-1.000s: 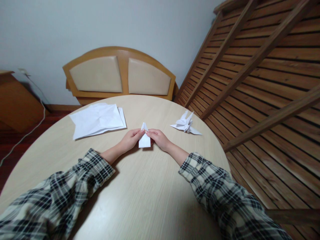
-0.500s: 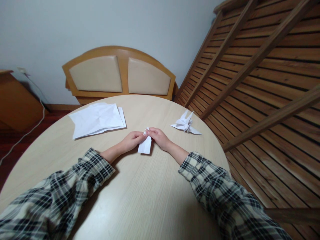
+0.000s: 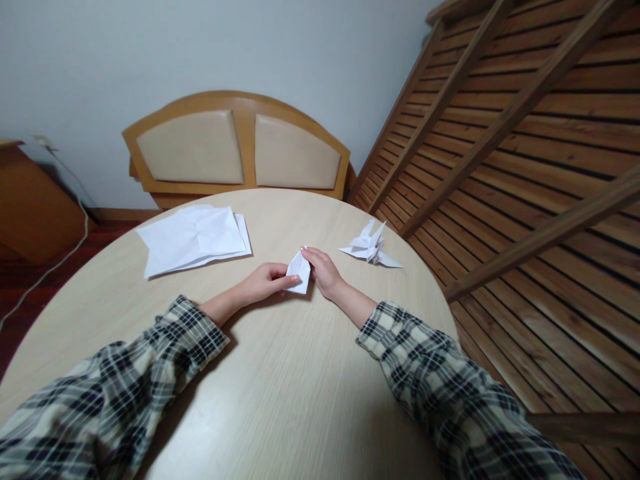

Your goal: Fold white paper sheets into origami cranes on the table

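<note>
From the head camera, looking down, there is a round, pale wooden tabletop [image 3: 280, 373]. Two arms in black-and-white check sleeves reach out over it.

A small folded piece of white paper [image 3: 299, 272] is held just above the middle of the tabletop, between the two hands. The left hand [image 3: 265, 279] comes at it from the left. Its fingers [image 3: 280, 272] are closed in a pinch on the paper's lower left edge. The right hand [image 3: 324, 270] comes at it from the right. Its fingers [image 3: 313, 257] are curled in, with the tips pressed on the paper's pointed top and right side. So both hands have hold of it, and they are about equally near.

The paper is longer than it is wide. Its long side runs from the wide end, close to the person, up to the point, which faces away and leans a little to the right.

Off to the left lies a loose pile of flat white paper sheets [image 3: 193, 239], well apart from the hands. To the right sits a finished white paper crane [image 3: 371, 245], near the right hand but not touching it. Behind the tabletop is a wooden chair back with tan pads [image 3: 235, 147].
</note>
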{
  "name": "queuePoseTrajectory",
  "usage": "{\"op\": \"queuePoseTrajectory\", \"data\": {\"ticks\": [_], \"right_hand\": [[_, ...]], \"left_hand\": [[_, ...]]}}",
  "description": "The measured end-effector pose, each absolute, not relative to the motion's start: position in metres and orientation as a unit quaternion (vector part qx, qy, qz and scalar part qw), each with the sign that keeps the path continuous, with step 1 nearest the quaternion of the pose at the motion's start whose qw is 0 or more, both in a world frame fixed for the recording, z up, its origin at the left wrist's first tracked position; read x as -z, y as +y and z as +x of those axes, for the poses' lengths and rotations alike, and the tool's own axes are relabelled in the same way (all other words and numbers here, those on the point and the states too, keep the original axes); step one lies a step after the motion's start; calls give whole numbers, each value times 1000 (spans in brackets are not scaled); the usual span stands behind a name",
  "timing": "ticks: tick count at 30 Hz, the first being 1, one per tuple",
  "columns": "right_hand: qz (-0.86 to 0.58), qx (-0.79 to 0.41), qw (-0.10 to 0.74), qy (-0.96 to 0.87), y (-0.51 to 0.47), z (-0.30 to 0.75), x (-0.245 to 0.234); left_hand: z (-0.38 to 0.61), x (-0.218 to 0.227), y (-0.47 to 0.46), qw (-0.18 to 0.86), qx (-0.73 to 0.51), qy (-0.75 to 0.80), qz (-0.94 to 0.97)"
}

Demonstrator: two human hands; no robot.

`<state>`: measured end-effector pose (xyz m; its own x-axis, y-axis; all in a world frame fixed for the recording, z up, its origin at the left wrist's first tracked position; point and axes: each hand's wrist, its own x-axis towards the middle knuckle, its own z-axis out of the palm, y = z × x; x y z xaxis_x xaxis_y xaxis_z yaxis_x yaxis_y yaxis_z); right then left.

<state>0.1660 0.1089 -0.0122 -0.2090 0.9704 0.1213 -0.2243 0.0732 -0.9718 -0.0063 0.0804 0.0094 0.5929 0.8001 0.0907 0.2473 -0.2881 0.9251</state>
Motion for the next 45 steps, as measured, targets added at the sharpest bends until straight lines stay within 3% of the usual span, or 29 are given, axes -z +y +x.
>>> {"op": "queuePoseTrajectory", "data": {"ticks": [17,27,35,45], "right_hand": [[-352,-562,512,-546,113,165,23],[-355,-527,493,-594,110,162,26],[-363,-471,532,-603,107,166,22],[-343,-545,516,-565,108,167,20]], "left_hand": [[-3,6,92,536,-430,377,621],[0,-1,88,555,-426,373,610],[0,2,89,563,-434,379,593],[-1,0,90,553,-419,380,611]]}}
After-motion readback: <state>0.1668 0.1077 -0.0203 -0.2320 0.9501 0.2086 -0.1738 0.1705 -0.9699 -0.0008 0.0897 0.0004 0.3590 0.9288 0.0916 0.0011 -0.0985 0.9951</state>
